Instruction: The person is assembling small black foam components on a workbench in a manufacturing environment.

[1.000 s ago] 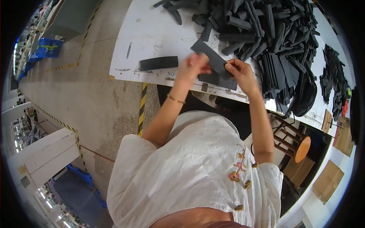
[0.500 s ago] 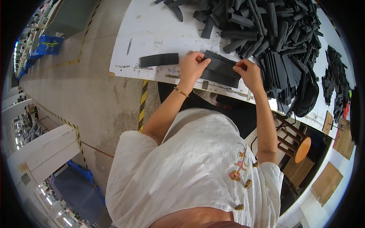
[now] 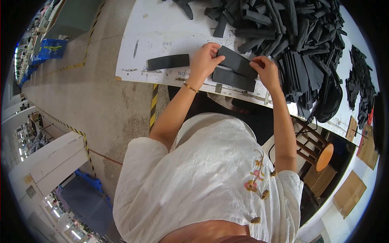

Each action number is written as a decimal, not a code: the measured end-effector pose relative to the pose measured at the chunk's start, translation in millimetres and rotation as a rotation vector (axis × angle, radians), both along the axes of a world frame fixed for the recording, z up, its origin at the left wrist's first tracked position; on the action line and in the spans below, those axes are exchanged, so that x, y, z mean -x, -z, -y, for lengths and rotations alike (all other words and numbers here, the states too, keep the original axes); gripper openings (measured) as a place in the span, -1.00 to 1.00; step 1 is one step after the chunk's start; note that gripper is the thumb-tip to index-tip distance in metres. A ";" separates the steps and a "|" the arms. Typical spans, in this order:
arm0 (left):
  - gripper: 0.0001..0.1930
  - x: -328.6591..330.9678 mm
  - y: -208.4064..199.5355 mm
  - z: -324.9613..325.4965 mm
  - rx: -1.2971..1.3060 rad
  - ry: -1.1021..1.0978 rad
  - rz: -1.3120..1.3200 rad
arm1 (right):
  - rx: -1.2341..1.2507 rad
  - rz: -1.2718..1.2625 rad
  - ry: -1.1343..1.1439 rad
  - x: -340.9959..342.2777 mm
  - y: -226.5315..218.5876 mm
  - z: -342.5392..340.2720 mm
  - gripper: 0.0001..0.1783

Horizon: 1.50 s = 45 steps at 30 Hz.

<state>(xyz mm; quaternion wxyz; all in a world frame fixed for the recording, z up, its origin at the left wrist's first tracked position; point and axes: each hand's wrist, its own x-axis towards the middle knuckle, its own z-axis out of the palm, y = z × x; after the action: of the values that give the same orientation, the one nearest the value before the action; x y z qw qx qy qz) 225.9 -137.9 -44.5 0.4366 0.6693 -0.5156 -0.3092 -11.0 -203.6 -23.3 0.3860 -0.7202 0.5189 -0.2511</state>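
A black fabric-like strip (image 3: 236,60) slants between my two hands over the white table. My left hand (image 3: 204,61) has its thumb and fingers closed at the strip's left end. The right end is pinched by my right hand (image 3: 265,72), fingers curled. Just nearer to me, a second black strip (image 3: 233,79) lies flat along the table's edge, close against the first. A third black strip (image 3: 168,62) rests by itself to the left of my left hand.
A big heap of rolled black pieces (image 3: 279,24) covers the table's far right. Beside my right hand stand stacked flat black strips (image 3: 298,75) and a black bag (image 3: 327,105). A wooden stool (image 3: 324,157) is below the white table (image 3: 139,44), at right.
Both hands have shifted the upper strip slightly away from me, so more of the nearer strip shows. My left hand has moved farthest. The view has tilted a little.
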 end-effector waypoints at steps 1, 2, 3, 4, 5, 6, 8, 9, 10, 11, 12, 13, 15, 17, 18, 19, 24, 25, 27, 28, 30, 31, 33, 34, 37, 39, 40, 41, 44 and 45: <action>-0.61 -0.2 -0.8 3.6 -0.002 0.014 0.024 | 0.007 -0.029 -0.010 -0.2 -0.2 1.0 -0.76; -0.62 0.0 -1.6 5.5 -0.003 0.028 0.049 | 0.015 -0.058 -0.020 -0.3 -0.5 1.5 -0.76; -0.62 0.1 -1.4 6.4 -0.001 0.030 0.049 | 0.016 -0.058 -0.018 -0.3 -0.9 1.7 -0.76; -0.59 0.0 -1.4 6.4 -0.049 0.038 0.060 | 0.054 -0.109 -0.058 -0.1 -1.4 0.9 -0.72; -0.57 0.1 -1.3 6.5 -0.097 0.046 0.072 | 0.091 -0.161 -0.097 0.4 -1.9 -0.2 -0.68; -0.57 0.9 -5.8 4.9 -0.100 0.047 0.071 | 0.088 -0.161 -0.096 0.8 -3.8 -4.0 -0.68; -0.49 2.4 -14.9 4.4 0.317 0.126 0.348 | 0.436 -0.250 -0.210 3.3 -9.1 -10.6 -0.56; -0.49 1.0 -15.1 5.2 0.316 0.124 0.349 | 0.435 -0.249 -0.213 1.2 -14.9 -13.1 -0.56; -0.47 -1.2 -14.3 8.6 0.361 0.286 0.448 | 0.377 -0.289 -0.262 -1.4 -21.0 -15.1 -0.51; -0.45 -3.4 -14.2 12.1 0.405 0.450 0.546 | 0.319 -0.328 -0.312 -3.3 -24.0 -16.1 -0.46; -0.45 -3.7 -12.2 18.6 0.409 0.451 0.546 | 0.322 -0.330 -0.309 -2.4 -22.7 -14.3 -0.46; -0.46 -3.5 -10.3 24.7 0.337 0.543 0.525 | 0.320 -0.338 -0.338 -1.5 -18.9 -11.2 -0.46; -0.47 -1.6 -10.6 30.4 0.266 0.637 0.503 | 0.318 -0.347 -0.363 -1.3 -15.8 -6.4 -0.46; -0.48 1.0 -15.2 33.0 0.075 0.641 0.486 | 0.374 -0.324 -0.395 -1.4 -14.3 -3.5 -0.48; -0.48 0.8 -14.9 32.2 0.077 0.638 0.489 | 0.378 -0.321 -0.396 -2.0 -13.0 -3.2 -0.48; -0.48 0.8 -14.5 30.1 0.095 0.626 0.491 | 0.406 -0.348 -0.391 -2.3 -11.4 -4.7 -0.48; -0.47 2.0 -14.4 28.3 0.109 0.620 0.536 | 0.424 -0.337 -0.367 -1.4 -13.2 -8.6 -0.49; -0.48 2.4 -13.3 30.3 0.158 0.593 0.493 | 0.465 -0.336 -0.345 0.0 -13.0 -9.4 -0.52; -0.51 0.5 -14.5 42.7 0.212 0.511 0.304 | 0.510 -0.348 -0.305 7.1 -18.9 -11.1 -0.54; -0.52 -8.5 -16.3 50.3 0.212 0.451 0.161 | 0.539 -0.327 -0.263 11.5 -27.1 -13.5 -0.59; -0.74 -40.7 -10.2 71.6 0.160 0.072 -0.087 | 0.588 -0.290 -0.155 25.4 -40.6 -11.5 -0.76; -0.80 -84.5 13.0 85.3 0.222 -0.147 0.123 | 0.504 -0.230 -0.084 31.8 -43.4 -7.8 -0.82; -0.82 -112.4 3.2 105.4 0.114 -0.474 -0.214 | 0.426 -0.211 0.089 63.8 -49.4 1.5 -0.91; -0.83 -132.9 5.9 114.6 0.087 -0.538 -0.338 | 0.480 -0.286 0.136 82.5 -45.7 9.1 -0.91; -0.86 -149.8 16.9 142.2 0.032 -0.627 -0.501 | 0.448 -0.383 0.276 110.3 -45.4 16.2 -0.84; -0.85 -163.7 29.5 152.5 0.030 -0.642 -0.483 | 0.433 -0.551 0.341 111.8 -47.1 17.3 -0.76; -0.85 -154.6 25.1 159.6 0.037 -0.640 -0.484 | 0.473 -0.660 0.349 118.8 -42.8 19.6 -0.73; -0.85 -146.1 20.3 165.0 0.072 -0.767 -0.325 | 0.517 -0.717 0.350 120.5 -35.9 24.2 -0.72; -0.83 -134.0 15.1 164.0 0.299 -1.065 0.320 | 0.584 -0.879 0.323 118.4 -29.5 28.3 -0.69; -0.82 -101.8 -3.8 164.8 0.372 -0.804 0.185 | 0.585 -0.998 0.327 124.5 -23.6 26.4 -0.68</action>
<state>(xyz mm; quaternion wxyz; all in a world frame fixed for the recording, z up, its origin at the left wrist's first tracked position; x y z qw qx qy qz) 327.7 -302.7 -40.6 0.5870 0.7514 -0.2982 0.0439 -135.5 -230.0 0.2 -0.1621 -0.7383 0.6509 -0.0710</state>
